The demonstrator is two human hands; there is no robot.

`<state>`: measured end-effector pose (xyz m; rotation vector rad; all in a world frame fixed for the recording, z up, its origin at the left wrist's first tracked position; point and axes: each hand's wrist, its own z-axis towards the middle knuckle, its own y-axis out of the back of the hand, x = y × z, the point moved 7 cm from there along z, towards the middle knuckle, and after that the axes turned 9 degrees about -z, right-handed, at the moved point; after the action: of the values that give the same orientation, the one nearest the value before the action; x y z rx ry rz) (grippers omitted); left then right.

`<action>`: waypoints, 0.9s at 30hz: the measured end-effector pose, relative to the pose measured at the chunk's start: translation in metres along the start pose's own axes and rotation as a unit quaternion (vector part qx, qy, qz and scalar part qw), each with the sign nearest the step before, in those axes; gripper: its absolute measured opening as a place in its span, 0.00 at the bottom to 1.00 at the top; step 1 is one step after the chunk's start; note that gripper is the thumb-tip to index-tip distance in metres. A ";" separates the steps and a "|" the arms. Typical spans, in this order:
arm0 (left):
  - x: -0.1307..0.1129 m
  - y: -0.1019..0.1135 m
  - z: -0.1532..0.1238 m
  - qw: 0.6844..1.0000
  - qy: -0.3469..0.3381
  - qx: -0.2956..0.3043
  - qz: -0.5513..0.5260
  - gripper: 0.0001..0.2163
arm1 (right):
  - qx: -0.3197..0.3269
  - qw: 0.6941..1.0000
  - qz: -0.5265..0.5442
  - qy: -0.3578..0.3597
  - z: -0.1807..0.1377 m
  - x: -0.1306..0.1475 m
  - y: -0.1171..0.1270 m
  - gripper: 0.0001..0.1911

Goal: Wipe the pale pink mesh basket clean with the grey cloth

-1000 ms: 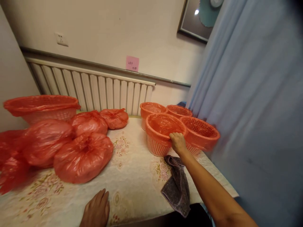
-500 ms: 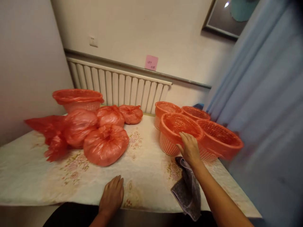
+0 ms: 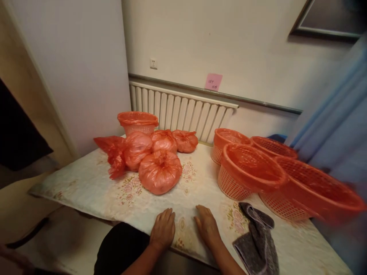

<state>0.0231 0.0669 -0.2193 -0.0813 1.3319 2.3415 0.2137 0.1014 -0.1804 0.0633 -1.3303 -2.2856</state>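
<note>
My left hand (image 3: 163,228) lies on the flowered tablecloth (image 3: 187,210) near the front edge, fingers stretched out and nothing held. Beside it, my right hand (image 3: 207,225) rests on the cloth too, open, thumb apart. A crumpled dark grey towel (image 3: 258,240) lies to its right. Beyond my hands sits a full red plastic bag (image 3: 160,172), its top gathered, with several more such bags (image 3: 138,147) behind it. To the right, an orange plastic basket (image 3: 236,183) lined with a red bag stands upright, apart from my hands.
More lined baskets (image 3: 321,191) crowd the table's right side, by a blue curtain (image 3: 344,126). Another basket (image 3: 137,120) stands at the back left. A white radiator (image 3: 177,114) runs along the wall, with a pink note (image 3: 213,81) above.
My right hand has left the front basket's rim and come down onto the cloth beside my left hand. The view has turned left, showing more floor there.
</note>
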 end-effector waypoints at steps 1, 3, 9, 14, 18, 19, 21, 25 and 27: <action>0.001 0.000 -0.001 1.000 0.002 -0.006 -0.006 0.16 | -0.006 1.000 -0.002 0.006 -0.003 0.004 -0.008 0.19; 0.002 -0.001 -0.003 1.000 0.004 -0.019 -0.015 0.16 | -0.019 1.000 -0.008 0.020 -0.008 0.010 -0.023 0.19; 0.002 -0.001 -0.006 0.999 -0.002 -0.033 -0.025 0.17 | -0.029 0.998 -0.040 0.035 -0.009 0.016 -0.061 0.20; 0.006 -0.007 -0.008 0.998 0.015 -0.035 -0.055 0.17 | -0.015 0.998 -0.056 0.037 0.007 0.024 -0.086 0.19; 0.015 0.007 0.005 0.991 0.021 0.004 -0.135 0.14 | -0.013 0.997 -0.067 0.046 0.026 0.038 -0.100 0.19; 0.018 0.018 0.015 0.986 0.016 0.009 -0.164 0.15 | -0.013 0.996 -0.070 0.048 0.031 0.041 -0.103 0.19; 0.032 0.053 0.045 0.971 0.026 -0.014 -0.236 0.15 | -0.014 0.995 -0.078 0.052 0.038 0.047 -0.107 0.19; 0.102 0.127 0.134 0.927 0.122 -0.089 -0.344 0.10 | -0.014 0.995 -0.080 0.054 0.043 0.050 -0.111 0.19; 0.149 0.154 0.183 0.912 0.168 -0.126 -0.352 0.09 | -0.015 0.995 -0.080 0.052 0.042 0.049 -0.112 0.19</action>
<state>-0.1436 0.2026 -0.0371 -0.9204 0.9032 1.8850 0.1154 0.1591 -0.2416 0.2859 -1.2785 -2.3987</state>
